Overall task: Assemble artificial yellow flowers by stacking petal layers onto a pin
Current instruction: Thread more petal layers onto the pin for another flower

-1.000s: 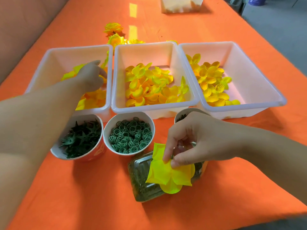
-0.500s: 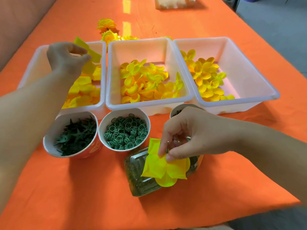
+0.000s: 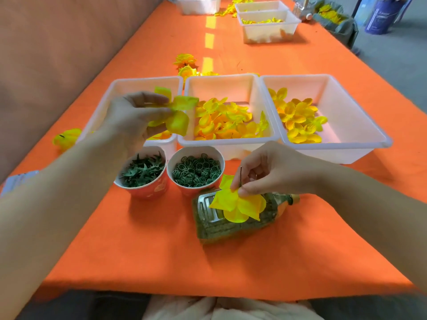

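My right hand (image 3: 268, 172) pinches a thin dark pin (image 3: 240, 175) that stands upright with a yellow petal layer (image 3: 240, 205) threaded on it, just above a bottle lying on the table. My left hand (image 3: 134, 116) holds another yellow petal layer (image 3: 178, 114) in its fingertips, lifted above the left white bin (image 3: 108, 98). The middle bin (image 3: 231, 142) and the right bin (image 3: 360, 125) both hold loose yellow petals.
A cup of green star-shaped calyxes (image 3: 141, 172) and a cup of green rings (image 3: 196, 172) stand in front of the bins. A plastic bottle (image 3: 221, 225) lies on the orange table. Finished flowers (image 3: 187, 63) sit behind the bins, one (image 3: 65, 138) at left. More bins (image 3: 268, 26) stand farther back.
My left hand has lifted a petal layer out of the left bin and carried it toward the middle. My right hand stays over the bottle with the pin and its petal layer.
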